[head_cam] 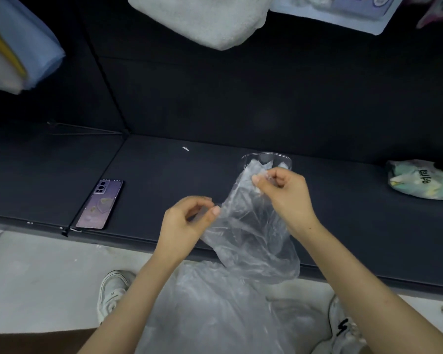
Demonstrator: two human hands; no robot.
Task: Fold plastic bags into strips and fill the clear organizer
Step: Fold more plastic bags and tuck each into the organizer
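A clear, crumpled plastic bag (251, 231) hangs in the air between my hands, over the front edge of a black shelf. My left hand (187, 221) pinches its lower left corner between thumb and fingers. Higher up, my right hand (284, 192) pinches the bag's upper edge. Just behind my right hand stands the clear organizer (266, 159), with folded clear plastic showing inside it. A heap of more clear plastic bags (210, 310) lies on my lap below.
A purple phone (100, 204) lies face down at the shelf's front left. A printed pale green pouch (420, 180) sits at the right. A white foam block (202, 19) and stacked fabric (18, 44) hang above. My white shoes (113, 292) rest on the pale floor.
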